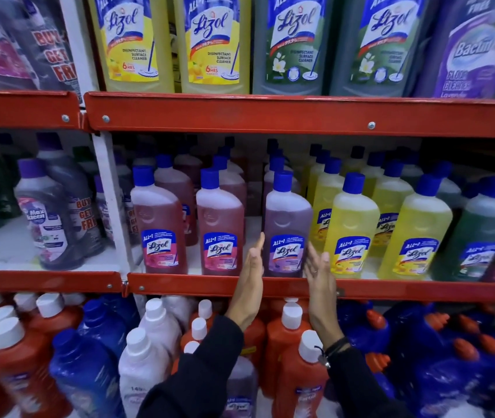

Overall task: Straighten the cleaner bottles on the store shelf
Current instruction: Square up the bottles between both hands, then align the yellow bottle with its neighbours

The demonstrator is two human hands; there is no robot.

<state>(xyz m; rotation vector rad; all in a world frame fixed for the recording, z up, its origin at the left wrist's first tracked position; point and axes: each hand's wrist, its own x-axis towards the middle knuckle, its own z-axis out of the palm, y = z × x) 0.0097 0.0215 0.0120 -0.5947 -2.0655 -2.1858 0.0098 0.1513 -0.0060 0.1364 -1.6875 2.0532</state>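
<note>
A purple Lizol bottle [287, 227] with a blue cap stands upright at the front of the middle shelf [391, 289]. My left hand [250, 279] is flat and open just left of its base. My right hand [320, 273] is open just right of the base, fingers spread. Both hands flank the bottle; whether they touch it I cannot tell. Two pink Lizol bottles [158, 224] [220, 227] stand to its left. Yellow Lizol bottles [351, 230] [415, 236] stand to its right, slightly turned.
Large Lizol bottles [214, 43] fill the top shelf. White-capped orange bottles [299, 366] and blue bottles [439, 366] crowd the lower shelf under my arms. A white upright post [110, 194] divides the bays, with Max Kleen bottles [47, 218] to its left.
</note>
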